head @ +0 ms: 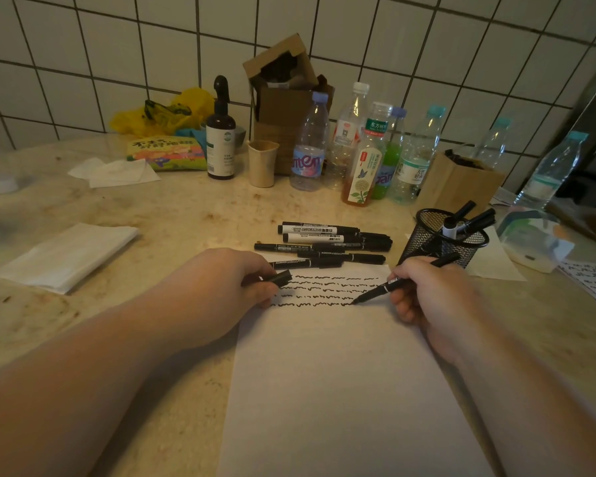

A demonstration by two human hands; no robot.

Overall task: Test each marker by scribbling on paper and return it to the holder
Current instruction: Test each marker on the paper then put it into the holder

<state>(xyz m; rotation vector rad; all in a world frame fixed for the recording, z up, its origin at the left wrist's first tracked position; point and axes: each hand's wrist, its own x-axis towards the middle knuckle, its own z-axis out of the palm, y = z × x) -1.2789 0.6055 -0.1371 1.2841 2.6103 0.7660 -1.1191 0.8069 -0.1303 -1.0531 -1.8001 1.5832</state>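
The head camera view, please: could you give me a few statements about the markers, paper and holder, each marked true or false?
1. The right hand holds a marker with its tip on the paper. True.
2. The left hand is empty. False: it holds a black cap.
3. The mesh holder contains no markers. False: several stand in it.
4. Loose markers lie beyond the paper. True.

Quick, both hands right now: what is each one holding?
Left hand: closed, gripping a black marker cap over the paper.
Right hand: closed, holding an uncapped black marker, tip on the paper.
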